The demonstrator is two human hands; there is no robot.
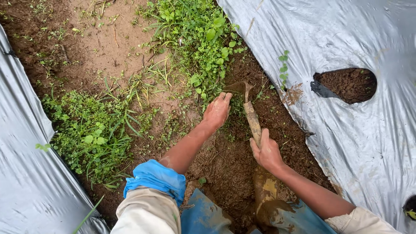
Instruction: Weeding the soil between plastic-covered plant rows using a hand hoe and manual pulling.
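Observation:
My right hand (267,151) grips the muddy wooden handle of a small hand hoe (250,113), whose curved metal blade digs into the soil at the edge of a weed patch. My left hand (217,111) reaches forward beside the blade and presses on low green weeds (203,47) and soil, fingers together; whether it grasps any stems is unclear. Both hands are smeared with mud. A rolled blue cuff (155,177) sits at my left elbow.
Silver plastic mulch (355,130) covers the raised bed on the right, with a round planting hole (346,84) showing soil. Another silver sheet (26,173) lies on the left. A second weed clump (93,134) grows in the brown furrow. My muddy boot (268,199) is below.

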